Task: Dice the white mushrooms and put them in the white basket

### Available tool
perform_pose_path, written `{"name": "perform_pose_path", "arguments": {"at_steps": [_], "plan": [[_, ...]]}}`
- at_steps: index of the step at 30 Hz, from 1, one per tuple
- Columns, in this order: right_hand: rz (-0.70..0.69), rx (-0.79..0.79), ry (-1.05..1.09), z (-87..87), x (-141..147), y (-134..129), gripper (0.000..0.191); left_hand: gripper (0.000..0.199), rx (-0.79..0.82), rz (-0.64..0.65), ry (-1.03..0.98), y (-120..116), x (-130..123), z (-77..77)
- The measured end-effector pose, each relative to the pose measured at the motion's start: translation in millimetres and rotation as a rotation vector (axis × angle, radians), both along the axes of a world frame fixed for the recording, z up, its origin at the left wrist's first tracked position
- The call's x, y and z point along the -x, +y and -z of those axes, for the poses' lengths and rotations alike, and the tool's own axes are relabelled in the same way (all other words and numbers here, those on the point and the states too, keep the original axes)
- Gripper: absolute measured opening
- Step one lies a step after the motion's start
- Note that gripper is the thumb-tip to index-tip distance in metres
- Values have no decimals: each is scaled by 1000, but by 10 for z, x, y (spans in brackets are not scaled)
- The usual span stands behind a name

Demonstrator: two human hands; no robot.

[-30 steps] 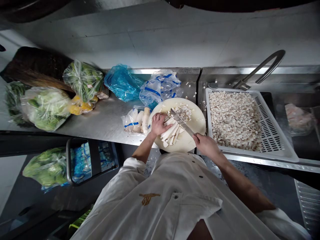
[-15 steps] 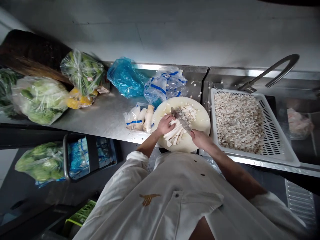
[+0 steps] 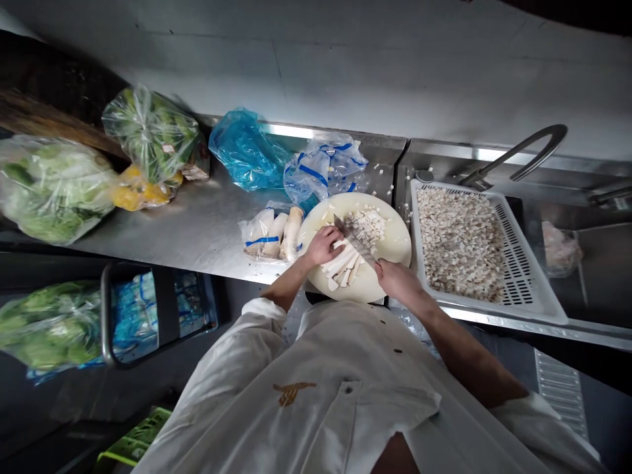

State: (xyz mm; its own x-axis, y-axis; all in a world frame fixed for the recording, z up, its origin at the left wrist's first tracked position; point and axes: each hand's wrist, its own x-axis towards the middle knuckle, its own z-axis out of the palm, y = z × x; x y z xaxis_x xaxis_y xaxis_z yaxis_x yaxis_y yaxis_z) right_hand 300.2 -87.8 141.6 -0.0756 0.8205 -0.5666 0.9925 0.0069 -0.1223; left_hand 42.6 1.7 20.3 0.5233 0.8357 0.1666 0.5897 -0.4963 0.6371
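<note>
My right hand [image 3: 397,280] is closed round the handle of a kitchen knife [image 3: 358,242], whose blade slants across the round white cutting board [image 3: 318,286]. Under my left hand [image 3: 323,245], its fingers bent and pressing down, lie long pale mushroom strips [image 3: 345,264], which look like king oyster mushroom. The blade rests close to the left fingertips, at the strips' far ends. Beyond it sits a heap of small diced mushroom pieces [image 3: 369,222]. Left of the board, whole mushrooms [image 3: 292,232] lie in and beside an opened plastic bag [image 3: 257,232].
A white perforated basket [image 3: 540,296] full of diced mushroom [image 3: 459,243] stands to the right, under a curved faucet [image 3: 536,148]. Blue [image 3: 249,151] and clear plastic bags [image 3: 323,168] lie behind the board. Bagged greens [image 3: 54,187] and yellow peppers [image 3: 143,189] sit at the left.
The whole view has shifted slightly, with things at both sides appearing further left. Both hands stay in nearly the same place on the board, the knife still over the strips.
</note>
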Motion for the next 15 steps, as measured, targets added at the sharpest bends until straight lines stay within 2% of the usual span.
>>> {"name": "perform_pose_path", "arguments": {"at_steps": [4,7,8,12,13,15], "plan": [[43,10,-16,287,183,75,51,28,-3,-26,-50,-27,-10,64],[40,-12,9,401,167,166,51,24,-5,4,-87,109,53,44],[34,-14,25,415,133,193,51,22,-12,-46,-96,201,74,40],[21,-54,63,445,4,226,50,18,-23,-434,-49,673,133,86],[24,-66,66,456,-8,211,50,20,-9,-463,-23,765,152,109],[32,-87,76,485,-9,155,48,22,21,-420,18,850,208,151]]}}
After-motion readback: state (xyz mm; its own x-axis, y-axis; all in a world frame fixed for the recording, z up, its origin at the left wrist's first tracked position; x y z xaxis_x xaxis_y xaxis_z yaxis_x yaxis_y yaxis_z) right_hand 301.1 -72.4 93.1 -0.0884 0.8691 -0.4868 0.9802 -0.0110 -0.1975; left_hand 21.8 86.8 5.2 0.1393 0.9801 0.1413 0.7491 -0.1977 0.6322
